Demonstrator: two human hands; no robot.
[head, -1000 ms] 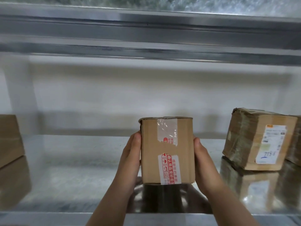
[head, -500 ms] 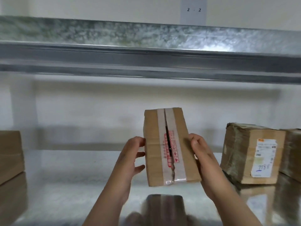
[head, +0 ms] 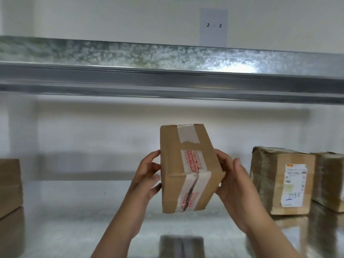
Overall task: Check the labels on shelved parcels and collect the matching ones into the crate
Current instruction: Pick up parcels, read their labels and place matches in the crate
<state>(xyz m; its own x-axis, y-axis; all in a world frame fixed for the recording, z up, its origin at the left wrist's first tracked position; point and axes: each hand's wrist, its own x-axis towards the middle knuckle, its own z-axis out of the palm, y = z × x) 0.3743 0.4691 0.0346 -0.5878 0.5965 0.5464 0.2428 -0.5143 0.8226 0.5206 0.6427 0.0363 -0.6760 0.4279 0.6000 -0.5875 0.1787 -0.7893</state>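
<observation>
A small brown cardboard parcel (head: 186, 170) sealed with clear tape and red-printed tape is held up above the metal shelf (head: 74, 229), tilted so two taped faces show. My left hand (head: 147, 175) holds its left side with curled fingers. My right hand (head: 232, 181) grips its right side, thumb toward me. No shipping label shows on the faces in view. The crate is not in view.
A tape-wrapped parcel (head: 279, 181) with a white label marked in blue pen stands on the shelf at right, another parcel (head: 331, 181) beside it. Stacked brown boxes (head: 9, 187) sit at the left edge. An upper shelf beam (head: 167, 75) crosses overhead under a paper sign "2 - 2" (head: 214, 26).
The parcel was lifted off the shelf and rotated in both hands, from its front face to the taped seam and now onto a corner showing two faces. The view tilted upward.
</observation>
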